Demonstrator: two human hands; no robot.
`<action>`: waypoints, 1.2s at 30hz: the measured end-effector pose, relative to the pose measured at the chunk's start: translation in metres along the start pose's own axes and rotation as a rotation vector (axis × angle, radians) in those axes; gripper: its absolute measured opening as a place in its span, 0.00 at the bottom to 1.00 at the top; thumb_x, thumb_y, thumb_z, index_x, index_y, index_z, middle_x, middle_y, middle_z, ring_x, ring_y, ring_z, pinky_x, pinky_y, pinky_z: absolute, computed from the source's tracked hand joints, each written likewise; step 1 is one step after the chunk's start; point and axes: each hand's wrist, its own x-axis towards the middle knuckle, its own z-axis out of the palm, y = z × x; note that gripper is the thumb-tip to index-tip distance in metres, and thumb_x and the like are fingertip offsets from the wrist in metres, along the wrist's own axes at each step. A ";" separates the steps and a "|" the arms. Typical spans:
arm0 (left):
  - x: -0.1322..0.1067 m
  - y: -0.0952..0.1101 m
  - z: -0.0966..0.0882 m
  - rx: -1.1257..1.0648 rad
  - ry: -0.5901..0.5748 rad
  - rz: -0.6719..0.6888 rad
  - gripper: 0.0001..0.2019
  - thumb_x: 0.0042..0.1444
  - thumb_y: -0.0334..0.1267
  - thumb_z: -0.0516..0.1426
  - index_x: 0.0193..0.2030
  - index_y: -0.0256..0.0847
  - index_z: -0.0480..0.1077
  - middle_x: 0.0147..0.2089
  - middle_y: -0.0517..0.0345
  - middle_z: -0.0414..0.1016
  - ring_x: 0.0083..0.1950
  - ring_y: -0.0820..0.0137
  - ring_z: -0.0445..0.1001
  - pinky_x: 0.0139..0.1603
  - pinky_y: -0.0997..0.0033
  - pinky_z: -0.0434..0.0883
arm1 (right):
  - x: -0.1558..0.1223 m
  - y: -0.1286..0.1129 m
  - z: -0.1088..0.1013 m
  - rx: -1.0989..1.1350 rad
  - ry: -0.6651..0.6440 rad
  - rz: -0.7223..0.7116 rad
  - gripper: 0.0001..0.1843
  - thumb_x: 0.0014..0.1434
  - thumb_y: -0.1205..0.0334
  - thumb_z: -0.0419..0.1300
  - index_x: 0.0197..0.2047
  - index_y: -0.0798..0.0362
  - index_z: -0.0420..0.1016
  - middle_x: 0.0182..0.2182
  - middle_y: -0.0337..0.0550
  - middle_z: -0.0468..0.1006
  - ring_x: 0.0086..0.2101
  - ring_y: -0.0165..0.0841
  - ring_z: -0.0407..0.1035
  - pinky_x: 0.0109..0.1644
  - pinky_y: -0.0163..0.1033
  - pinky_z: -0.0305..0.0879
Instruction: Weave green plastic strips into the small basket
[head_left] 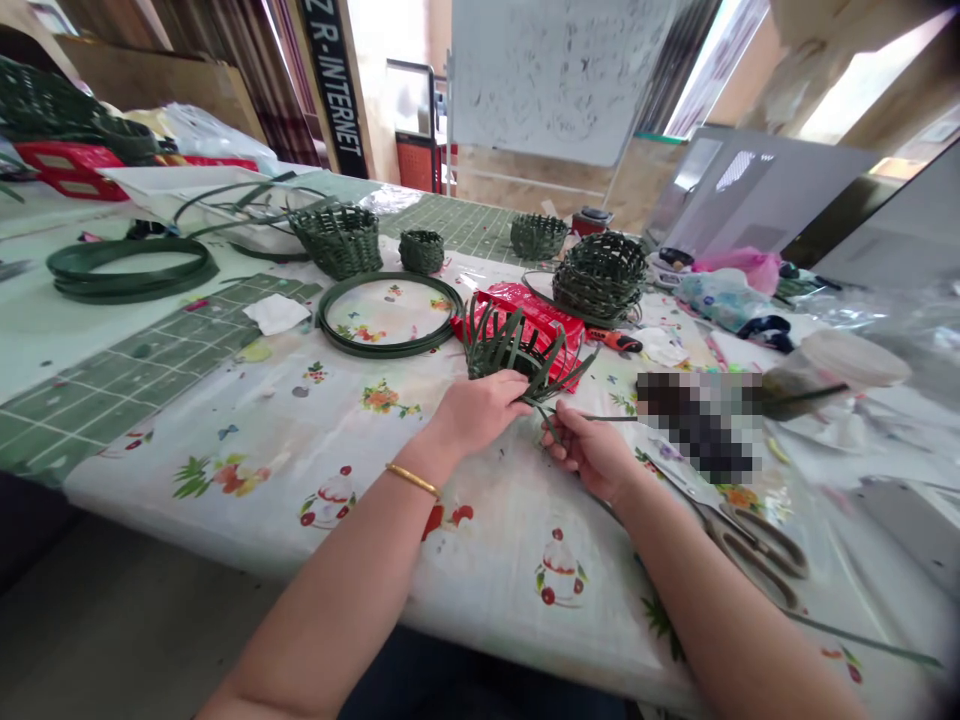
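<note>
A half-woven basket (517, 345) of green strips stands on the counter (480, 570), its loose uprights fanning up and outward. It sits just past both hands, a little right of the middle of the view, with a red packet (536, 300) right behind it.

The left hand (480, 408) lies against the basket's near side. Its fingers (517, 385) are curled together over the bottom edge of the weave, gripping it. A gold bangle (412, 480) circles that wrist.

The right hand (592, 452) is just beside the left and slightly nearer the person, below the basket's right edge. Its fingers (559, 440) are pinched together on a thin green strip (611, 418), which leads from the basket's base across the counter to the right.

A flat coil of green strip (390, 312) lies to the left of the basket. Farther back are a small finished basket (339, 238) and a stack of baskets (604, 272). Scissors (757, 550) lie on the counter to the right of the right forearm.
</note>
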 end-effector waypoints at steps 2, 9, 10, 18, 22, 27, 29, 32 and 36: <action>-0.001 0.006 0.005 -0.163 0.061 -0.008 0.20 0.58 0.34 0.53 0.58 0.42 0.62 0.58 0.54 0.68 0.52 0.66 0.72 0.50 0.69 0.70 | -0.001 0.001 0.000 0.036 0.001 -0.023 0.15 0.56 0.51 0.57 0.30 0.56 0.69 0.20 0.39 0.72 0.17 0.23 0.60 0.14 0.26 0.49; 0.000 0.018 0.009 -0.386 -0.164 -0.237 0.09 0.57 0.32 0.49 0.44 0.42 0.64 0.39 0.60 0.76 0.16 0.79 0.66 0.20 0.76 0.64 | 0.000 0.004 -0.001 -0.016 -0.031 -0.023 0.15 0.48 0.51 0.63 0.30 0.55 0.68 0.21 0.38 0.71 0.16 0.23 0.59 0.14 0.27 0.42; 0.001 0.016 0.006 -0.295 -0.151 -0.226 0.08 0.56 0.30 0.49 0.41 0.42 0.65 0.35 0.60 0.75 0.19 0.77 0.68 0.22 0.76 0.64 | 0.001 0.004 -0.001 -0.012 -0.042 -0.004 0.15 0.48 0.51 0.63 0.29 0.55 0.67 0.20 0.37 0.71 0.15 0.22 0.57 0.13 0.27 0.40; 0.000 0.004 -0.012 -0.601 -0.204 -0.247 0.05 0.56 0.39 0.53 0.35 0.41 0.66 0.32 0.64 0.73 0.15 0.81 0.64 0.15 0.79 0.60 | -0.014 -0.010 0.001 0.009 -0.074 -0.034 0.17 0.47 0.50 0.65 0.28 0.56 0.68 0.18 0.37 0.70 0.13 0.18 0.48 0.16 0.28 0.34; 0.000 0.004 -0.004 -0.832 -0.222 -0.333 0.08 0.54 0.41 0.55 0.38 0.41 0.68 0.27 0.65 0.71 0.12 0.79 0.64 0.11 0.78 0.58 | -0.019 -0.019 -0.006 -0.033 -0.064 -0.114 0.18 0.46 0.50 0.65 0.27 0.57 0.70 0.17 0.37 0.69 0.14 0.18 0.48 0.18 0.29 0.35; 0.004 0.005 0.005 -0.499 -0.053 -0.263 0.06 0.52 0.35 0.58 0.35 0.41 0.75 0.34 0.60 0.79 0.26 0.73 0.74 0.28 0.74 0.69 | -0.005 -0.013 -0.012 -0.177 0.038 -0.009 0.20 0.47 0.46 0.63 0.25 0.56 0.69 0.13 0.34 0.65 0.12 0.18 0.45 0.16 0.29 0.35; 0.004 0.008 0.005 -0.279 0.048 -0.178 0.05 0.52 0.35 0.58 0.33 0.42 0.76 0.34 0.59 0.80 0.35 0.68 0.76 0.35 0.71 0.69 | -0.001 -0.011 -0.011 -0.217 0.072 -0.014 0.20 0.48 0.45 0.61 0.24 0.56 0.70 0.11 0.33 0.63 0.12 0.19 0.45 0.15 0.29 0.36; 0.003 0.010 0.003 -0.082 0.069 -0.106 0.06 0.54 0.36 0.57 0.32 0.42 0.76 0.34 0.57 0.80 0.36 0.66 0.77 0.35 0.70 0.68 | -0.002 -0.010 -0.008 -0.211 0.087 -0.035 0.20 0.50 0.44 0.59 0.23 0.54 0.69 0.09 0.31 0.59 0.10 0.19 0.43 0.14 0.29 0.35; 0.003 0.008 0.002 -0.133 0.105 -0.134 0.04 0.52 0.36 0.58 0.32 0.43 0.76 0.34 0.59 0.80 0.35 0.69 0.76 0.35 0.72 0.67 | -0.007 -0.009 -0.005 -0.117 0.047 0.022 0.18 0.52 0.47 0.58 0.24 0.54 0.68 0.09 0.32 0.62 0.09 0.19 0.43 0.13 0.28 0.34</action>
